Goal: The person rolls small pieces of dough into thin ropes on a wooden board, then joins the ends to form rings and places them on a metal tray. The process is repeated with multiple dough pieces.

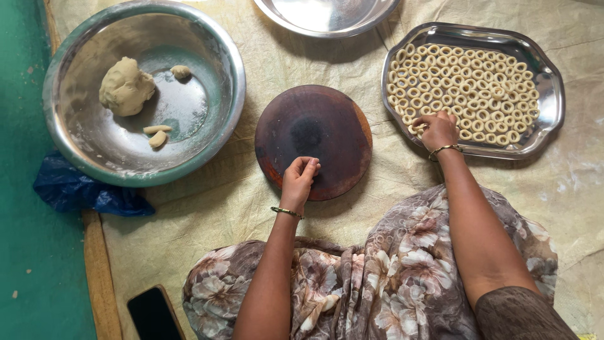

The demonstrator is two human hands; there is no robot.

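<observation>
My left hand rests on the near edge of a dark round wooden board, fingers pinched together; whether a bit of dough is in them I cannot tell. My right hand reaches into the near left corner of a steel tray filled with several small dough rings, fingers curled down on a ring there. A big steel bowl at the left holds a lump of dough and three small dough pieces.
An empty steel plate sits at the top edge. A cream cloth covers the floor. Blue plastic lies under the bowl. A dark phone lies near the bottom left, beside a wooden strip. My floral-clothed lap fills the bottom.
</observation>
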